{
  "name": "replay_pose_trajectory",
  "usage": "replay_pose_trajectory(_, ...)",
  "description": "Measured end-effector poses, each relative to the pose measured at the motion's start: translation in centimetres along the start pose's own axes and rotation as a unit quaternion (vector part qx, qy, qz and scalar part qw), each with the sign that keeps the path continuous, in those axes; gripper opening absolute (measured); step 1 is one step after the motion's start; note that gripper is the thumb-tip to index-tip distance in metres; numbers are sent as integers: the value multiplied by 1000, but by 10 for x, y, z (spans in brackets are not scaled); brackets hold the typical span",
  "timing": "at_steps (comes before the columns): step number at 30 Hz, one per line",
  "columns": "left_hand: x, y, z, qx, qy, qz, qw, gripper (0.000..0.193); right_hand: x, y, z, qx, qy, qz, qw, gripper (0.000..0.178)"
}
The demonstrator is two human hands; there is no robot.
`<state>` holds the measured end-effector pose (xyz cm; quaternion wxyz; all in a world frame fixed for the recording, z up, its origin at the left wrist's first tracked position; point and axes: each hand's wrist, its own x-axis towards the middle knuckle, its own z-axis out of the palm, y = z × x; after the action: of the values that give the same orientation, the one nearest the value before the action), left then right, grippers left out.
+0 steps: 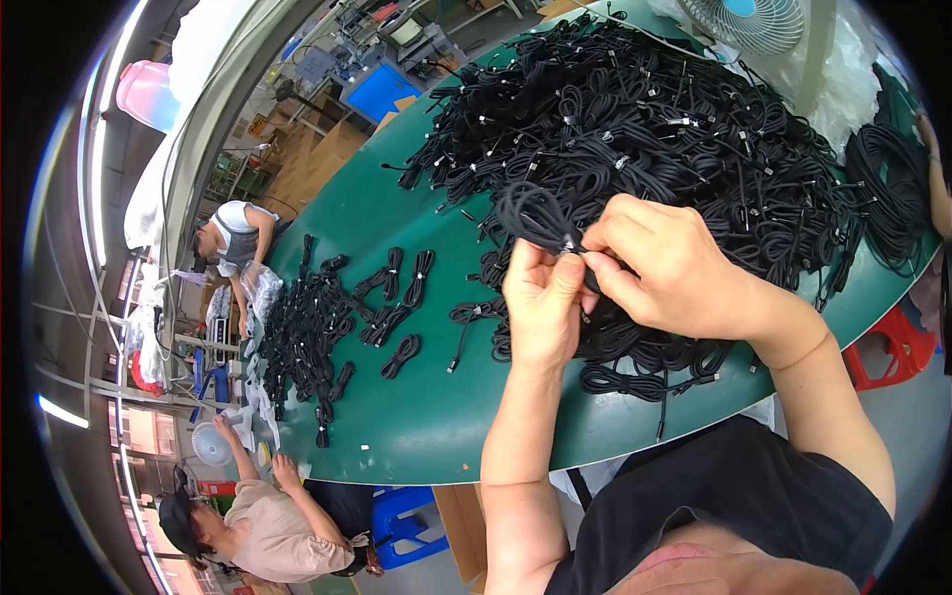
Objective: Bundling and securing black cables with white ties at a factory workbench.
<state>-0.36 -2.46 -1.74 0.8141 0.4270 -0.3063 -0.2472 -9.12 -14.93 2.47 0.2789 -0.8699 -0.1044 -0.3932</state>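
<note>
**Inspector:** State of the hands?

**Clerk:** Close together at the centre of the frame, both clamped on 1 coiled black cable (535,215). The left hand (540,302) pinches its bound neck from below, thumb across it. The right hand (664,263) pinches the same neck from the right. The coil's loops stand up and lean toward upper left, clear of the table.

**Inspector:** Edges and room to move?

**Clerk:** The green table (436,421) has a pale rim, its near edge curving from lower left to right, just in front of the worker. Bare surface runs from the left forearm to the smaller pile (302,342) at left, broken by a few loose coils (402,357). Beyond the hands, a large heap (684,129) fills the upper right of the tabletop. A red stool (878,357) stands off the right edge, a blue stool (402,526) off the lower left.

**Inspector:** Materials?

**Clerk:** The tabletop is smooth and faintly glossy. The cables are matt black, looped into ovals, with small metallic plugs showing in the heap. A shiny, pale tie (569,243) cinches the held coil.

**Inspector:** Markings?

**Clerk:** Any on the plugs are too small to read.
</note>
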Motion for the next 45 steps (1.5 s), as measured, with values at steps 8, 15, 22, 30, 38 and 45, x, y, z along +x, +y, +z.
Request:
replay_pose_trajectory(8, -2, 0, 6, -7, 12, 58, 998, 23, -2, -9, 1, 16, -8, 4, 1000, 10)
replay_pose_trajectory(15, -1, 23, 5, -124, -75, -59, 988, 40, 20, -2, -9, 139, 76, 65, 985, 19)
replay_pose_trajectory(22, -22, 32, -9, -149, -99, -113, 977, 41, 68, 5, 32, 529, -102, 286, 792, 28)
replay_pose_trajectory(30, -91, 33, -6, 193, -43, 4, 980, 39, 25, -47, 52, 518, 53, 354, 777, 21)
replay_pose_trajectory(38, -204, 8, -19, 43, -143, -217, 965, 26, -73, -105, 61, 511, -118, 439, 729, 32)
replay_pose_trajectory(45, -225, 24, -54, 108, -66, -210, 969, 29, -79, -97, 66, 401, -220, 245, 855, 39)
